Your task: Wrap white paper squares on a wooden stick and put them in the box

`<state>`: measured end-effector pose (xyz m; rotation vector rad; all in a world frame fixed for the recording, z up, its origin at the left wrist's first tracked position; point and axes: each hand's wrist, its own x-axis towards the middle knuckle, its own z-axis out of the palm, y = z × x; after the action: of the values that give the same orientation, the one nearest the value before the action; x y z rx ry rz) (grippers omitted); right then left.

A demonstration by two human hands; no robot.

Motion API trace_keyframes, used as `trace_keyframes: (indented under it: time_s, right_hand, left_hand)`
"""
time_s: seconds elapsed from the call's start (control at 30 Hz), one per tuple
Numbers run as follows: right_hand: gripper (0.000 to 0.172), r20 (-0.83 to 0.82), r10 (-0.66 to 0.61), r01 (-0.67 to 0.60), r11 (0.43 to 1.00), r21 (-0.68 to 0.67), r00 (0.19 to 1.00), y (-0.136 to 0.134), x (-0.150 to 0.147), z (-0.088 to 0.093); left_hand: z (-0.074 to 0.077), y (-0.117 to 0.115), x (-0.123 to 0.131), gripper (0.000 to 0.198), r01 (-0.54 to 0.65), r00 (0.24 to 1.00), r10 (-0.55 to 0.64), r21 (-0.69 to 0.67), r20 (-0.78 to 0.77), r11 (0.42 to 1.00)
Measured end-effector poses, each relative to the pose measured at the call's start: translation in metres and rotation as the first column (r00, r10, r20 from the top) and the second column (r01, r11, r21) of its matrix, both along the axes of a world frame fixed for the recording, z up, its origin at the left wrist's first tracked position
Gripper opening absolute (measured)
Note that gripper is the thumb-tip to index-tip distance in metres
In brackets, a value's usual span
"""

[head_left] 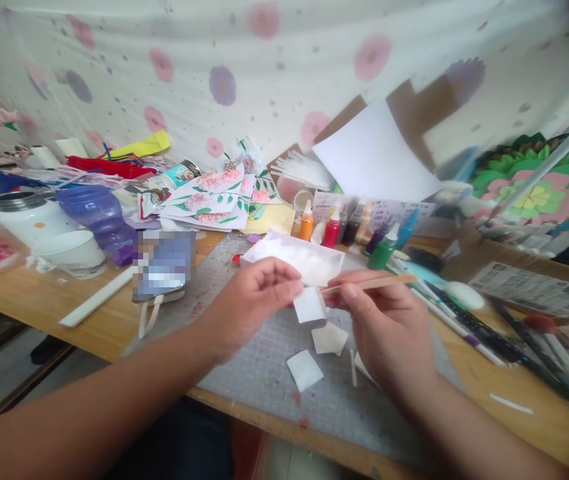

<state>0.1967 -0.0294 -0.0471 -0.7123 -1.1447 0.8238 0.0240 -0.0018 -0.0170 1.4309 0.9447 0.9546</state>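
Observation:
My left hand [269, 293] pinches a small white square piece [310, 305] by its upper left corner, above the grey cutting mat [244, 360]. In my right hand [384, 313] is a thin wooden stick [379, 283], its tip at the right edge of that square. Below the hands lie a white five-sided piece [329, 339] and another white square [305, 371]. A narrow white strip [353, 368] rests beside my right hand, which partly covers one more white piece [364, 367]. Behind the hands stands a shallow white box [334, 259] with white material in it.
Paint bottles, among them a green one [384, 248] and a red one [332, 228], stand behind the box. To the left are a phone [167, 265], a white cup [71, 255] and a purple container [97, 217]. Pens [469, 327] and a cardboard box [524, 280] are on the right.

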Motion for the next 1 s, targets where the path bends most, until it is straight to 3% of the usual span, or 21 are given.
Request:
trace_keyframes:
  time_s: [0.1,0.23,0.4,0.6,1.0]
  right_hand:
    - [0.012,0.131,-0.032,0.020,0.996,0.088,0.991,-0.005,-0.001,0.003]
    - [0.018,0.220,-0.054,0.017,0.986,0.168,0.974,-0.010,0.001,0.005]
    - [0.020,0.287,-0.079,0.007,0.970,0.243,0.955,-0.014,0.003,0.010]
    - [0.021,0.340,-0.095,-0.004,0.960,0.280,0.936,-0.018,0.004,0.016]
    - [0.020,0.417,-0.094,-0.043,0.951,0.307,0.904,-0.018,0.005,0.019]
  left_hand:
    - [0.003,-0.008,0.003,0.014,0.097,0.995,-0.098,-0.069,-0.019,0.993]
    - [0.003,-0.009,0.001,0.009,0.120,0.993,-0.121,-0.050,-0.011,0.992]
    - [0.004,-0.010,-0.001,0.007,0.170,0.984,-0.161,-0.131,0.078,0.977]
    - [0.005,-0.012,0.000,0.007,0.214,0.974,-0.193,-0.195,0.122,0.957]
    - [0.006,-0.013,0.000,0.006,0.188,0.979,-0.164,-0.232,0.120,0.954]
